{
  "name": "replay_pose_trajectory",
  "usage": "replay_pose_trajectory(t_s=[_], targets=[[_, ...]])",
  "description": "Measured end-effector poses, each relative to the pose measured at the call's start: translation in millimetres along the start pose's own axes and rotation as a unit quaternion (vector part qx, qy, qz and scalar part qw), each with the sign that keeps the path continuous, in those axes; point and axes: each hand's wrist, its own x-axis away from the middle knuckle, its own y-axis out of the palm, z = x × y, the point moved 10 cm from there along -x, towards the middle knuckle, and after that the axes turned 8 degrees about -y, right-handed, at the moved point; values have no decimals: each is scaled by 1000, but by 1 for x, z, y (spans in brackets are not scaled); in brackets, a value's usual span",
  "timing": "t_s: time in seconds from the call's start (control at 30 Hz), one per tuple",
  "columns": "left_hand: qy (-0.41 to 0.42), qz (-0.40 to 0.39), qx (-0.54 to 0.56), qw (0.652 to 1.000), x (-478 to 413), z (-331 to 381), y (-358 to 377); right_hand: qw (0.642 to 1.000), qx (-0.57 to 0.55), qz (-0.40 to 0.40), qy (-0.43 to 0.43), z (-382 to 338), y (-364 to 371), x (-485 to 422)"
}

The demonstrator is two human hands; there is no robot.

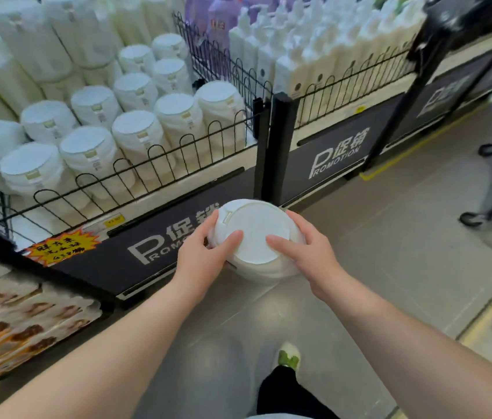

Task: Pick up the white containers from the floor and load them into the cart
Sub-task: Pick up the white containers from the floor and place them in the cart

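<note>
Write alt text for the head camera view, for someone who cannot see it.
A person's left hand and right hand grip a round white container by its sides, thumbs on its lid, above a grey floor. Behind it, a shelf edged with a black wire fence holds rows of similar containers; cart wheels show at the right edge.

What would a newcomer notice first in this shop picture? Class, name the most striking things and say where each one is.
First comes the white container at the centre, gripped from both sides by the left hand and the right hand above the grey floor. Next are the rows of similar white tubs filling the shelf at upper left, behind a low black wire fence. An orange starburst label stands out at the shelf edge, lower left.
</note>
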Motion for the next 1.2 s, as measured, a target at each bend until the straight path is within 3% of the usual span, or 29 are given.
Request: replay_pose_trajectory(t_s=[0.5, 0.8, 1.2], targets=[[75, -179, -102, 976, -143, 156, 317, 974, -58, 213, -51, -69, -281, -122], [96, -326, -138, 930, -251, 229, 521, 915, -84, 391, -51, -93, -432, -217], [148, -445, -205, 859, -310, 307, 789, 844, -101, 524, -55, -112, -638, -288]])
